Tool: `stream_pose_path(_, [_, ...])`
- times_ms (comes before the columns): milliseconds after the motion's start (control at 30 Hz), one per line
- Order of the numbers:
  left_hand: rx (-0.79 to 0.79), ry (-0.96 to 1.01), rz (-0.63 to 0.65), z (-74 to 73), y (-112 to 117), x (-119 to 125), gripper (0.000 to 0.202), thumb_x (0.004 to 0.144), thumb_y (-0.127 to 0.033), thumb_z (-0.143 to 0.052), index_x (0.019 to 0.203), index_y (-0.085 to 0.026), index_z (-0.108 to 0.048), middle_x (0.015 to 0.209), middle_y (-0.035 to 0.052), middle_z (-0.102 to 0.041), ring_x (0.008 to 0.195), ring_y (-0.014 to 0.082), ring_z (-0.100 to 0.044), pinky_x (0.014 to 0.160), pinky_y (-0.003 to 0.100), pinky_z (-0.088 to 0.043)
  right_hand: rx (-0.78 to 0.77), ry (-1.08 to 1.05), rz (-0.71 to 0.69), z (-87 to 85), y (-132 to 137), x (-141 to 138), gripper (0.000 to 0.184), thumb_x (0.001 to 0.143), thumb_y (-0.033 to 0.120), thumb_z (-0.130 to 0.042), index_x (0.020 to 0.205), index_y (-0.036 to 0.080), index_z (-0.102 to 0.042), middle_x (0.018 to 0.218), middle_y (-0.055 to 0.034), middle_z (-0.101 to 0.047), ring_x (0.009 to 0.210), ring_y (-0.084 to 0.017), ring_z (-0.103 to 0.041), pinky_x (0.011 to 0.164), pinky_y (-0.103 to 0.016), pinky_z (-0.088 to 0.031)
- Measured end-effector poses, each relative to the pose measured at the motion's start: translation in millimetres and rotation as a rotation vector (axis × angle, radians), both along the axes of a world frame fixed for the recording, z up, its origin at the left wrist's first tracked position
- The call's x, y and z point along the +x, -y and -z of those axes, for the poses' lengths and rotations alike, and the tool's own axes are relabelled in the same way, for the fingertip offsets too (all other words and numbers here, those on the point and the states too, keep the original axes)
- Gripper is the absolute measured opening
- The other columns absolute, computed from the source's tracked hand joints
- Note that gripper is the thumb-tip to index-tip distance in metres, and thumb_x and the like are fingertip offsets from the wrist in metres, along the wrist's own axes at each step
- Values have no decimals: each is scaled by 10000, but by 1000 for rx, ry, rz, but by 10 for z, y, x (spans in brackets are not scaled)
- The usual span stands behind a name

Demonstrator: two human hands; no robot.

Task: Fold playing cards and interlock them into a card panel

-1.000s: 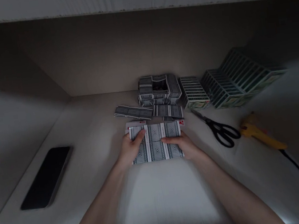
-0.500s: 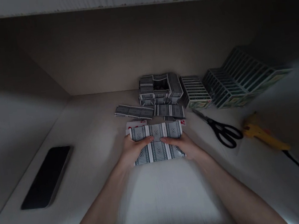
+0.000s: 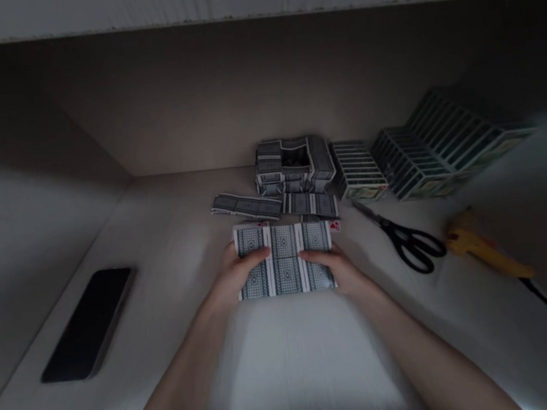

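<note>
A joined panel of three patterned playing cards (image 3: 285,257), backs up, lies on the pale table just in front of me. My left hand (image 3: 235,278) grips its left edge, thumb across the top. My right hand (image 3: 340,269) grips its right edge in the same way. Red pips of cards lying face up (image 3: 334,225) peek out from under the panel's far edge. Behind it lie two flat strips of joined cards (image 3: 246,205) and an open box built of cards (image 3: 293,162).
A dark phone (image 3: 90,323) lies at the left. Black scissors (image 3: 403,238) and a yellow glue gun (image 3: 486,249) with its cable lie at the right. Rows of card packs (image 3: 428,151) stand at the back right. A wall closes the back.
The far edge of the panel was tipped up toward me half a second ago and now lies flat again. Both hands stay on its sides.
</note>
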State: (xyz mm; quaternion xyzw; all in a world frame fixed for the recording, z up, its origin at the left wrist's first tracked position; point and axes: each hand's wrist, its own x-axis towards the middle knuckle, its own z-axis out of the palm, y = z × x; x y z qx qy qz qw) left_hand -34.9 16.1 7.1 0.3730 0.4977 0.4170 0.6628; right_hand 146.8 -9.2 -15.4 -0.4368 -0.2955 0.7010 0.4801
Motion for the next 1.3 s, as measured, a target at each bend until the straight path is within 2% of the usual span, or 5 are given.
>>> stream_pose_path(300, [46,171,-95,-81,1,-13,273,535,-128,-624,807,-158,-624,771,6,-674,705,177,-623,625,266,-463,-56,-297,198,-48,-119,101,421,703,512,-519,991,216,-603,879,-49,-682,946,-288,-583,768,-450,-470])
stream_pose_path(533, [450,214,-85,-20,-48,-68,106,553,-180,-660,658,-199,-656,901,35,-655,991,232,-548,884,364,-397,-90,-377,-392,-112,-103,122,536,750,551,-406,1074,154,-560,1042,-134,-622,808,-262,-623,670,-441,-483])
stream_pose_path(633, [593,132,-57,-33,-58,-89,38,602,-215,-651,624,-186,-661,1106,53,-592,1128,250,-453,936,342,-354,4,-246,-332,-130,-88,126,412,693,320,-589,1074,165,-569,1039,-91,-630,835,-206,-620,750,-338,-469])
stream_pose_path(1100, [142,285,-25,-82,-99,-141,380,658,-197,-567,1037,-180,-580,1021,57,-626,882,224,-594,698,319,-476,39,-27,250,65,-172,78,327,546,232,-740,861,223,-651,788,10,-684,713,-154,-608,670,-280,-457])
stream_pose_path(1300, [80,192,-86,-29,-75,-63,291,606,-197,-671,885,-160,-598,862,49,-640,725,177,-600,644,309,-494,80,-89,163,38,-183,163,246,630,252,-666,875,229,-660,872,8,-682,786,-145,-610,681,-256,-465])
